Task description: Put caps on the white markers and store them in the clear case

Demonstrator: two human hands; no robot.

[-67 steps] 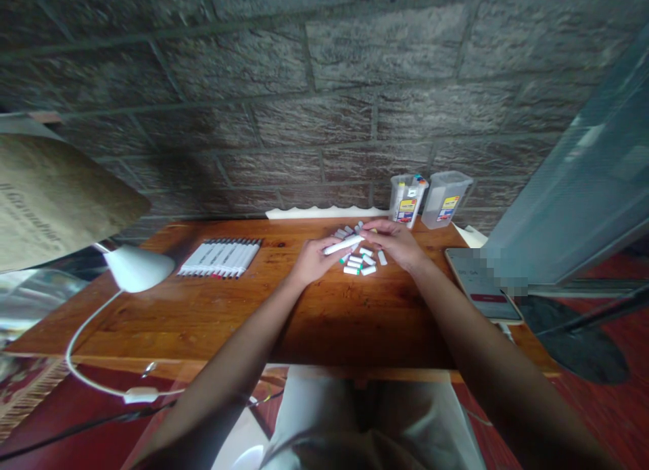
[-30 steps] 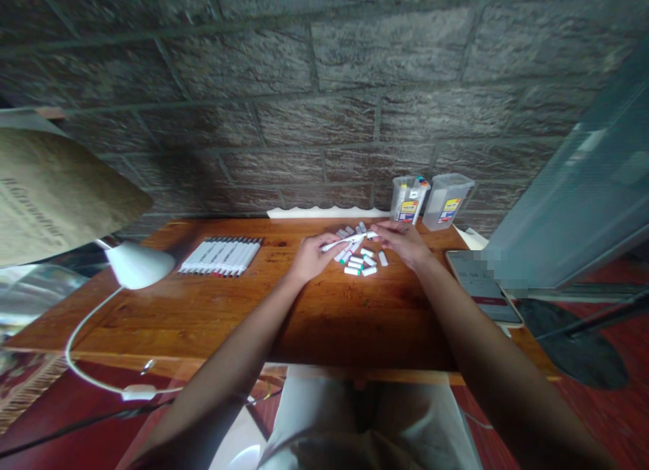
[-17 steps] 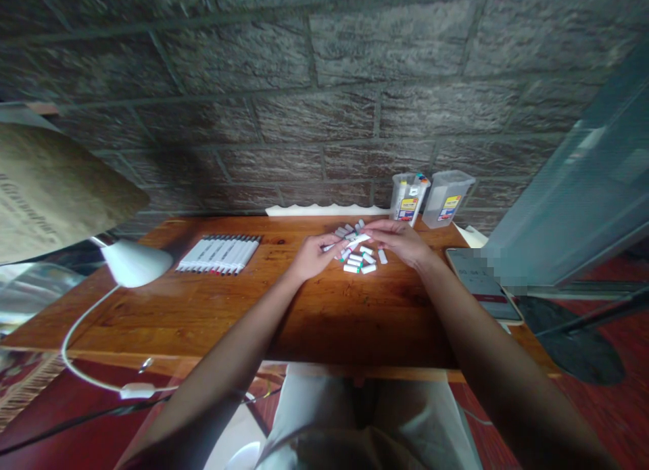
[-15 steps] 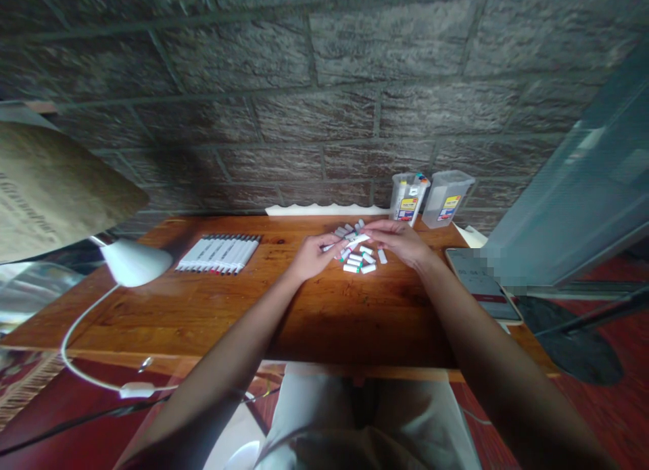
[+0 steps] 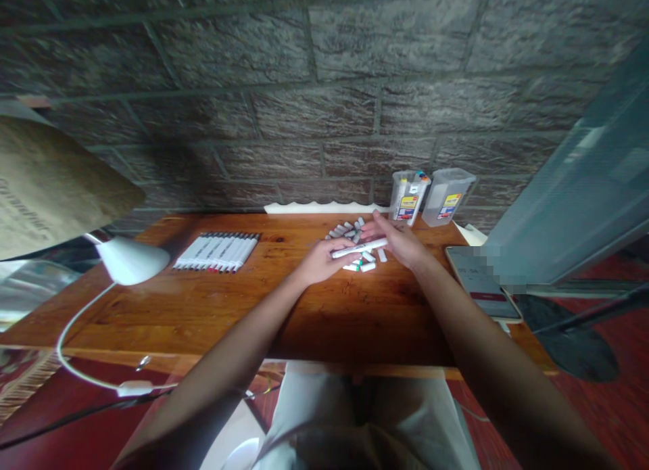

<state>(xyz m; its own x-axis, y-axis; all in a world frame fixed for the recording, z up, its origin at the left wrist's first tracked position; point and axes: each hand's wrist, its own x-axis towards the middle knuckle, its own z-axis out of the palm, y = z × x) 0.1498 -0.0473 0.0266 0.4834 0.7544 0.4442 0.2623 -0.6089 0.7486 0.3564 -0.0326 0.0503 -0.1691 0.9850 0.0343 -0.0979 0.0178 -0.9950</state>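
Observation:
A white marker (image 5: 361,247) lies nearly level across the gap between my hands. My left hand (image 5: 324,261) is closed on it near its left end. My right hand (image 5: 398,241) has its fingers apart, thumb raised, and its palm side meets or nearly meets the marker's right end; it does not grip it. Beneath and behind are several loose marker caps (image 5: 368,267), white or grey, some with green edges; my hands cover part of them. To the left, a neat row of white markers with dark ends (image 5: 217,252) lies on the wooden table (image 5: 324,321).
A clear plastic box with markers in it (image 5: 405,199) stands beside a second clear box (image 5: 447,198) by the brick wall. A phone or tablet (image 5: 481,280) lies at the right edge. At left stand a lamp with a white base (image 5: 132,262) and its cable (image 5: 63,341).
My right fingers have opened from their pinch and spread at the right end. The marker now shows at full length in my left hand. The row of markers has not changed.

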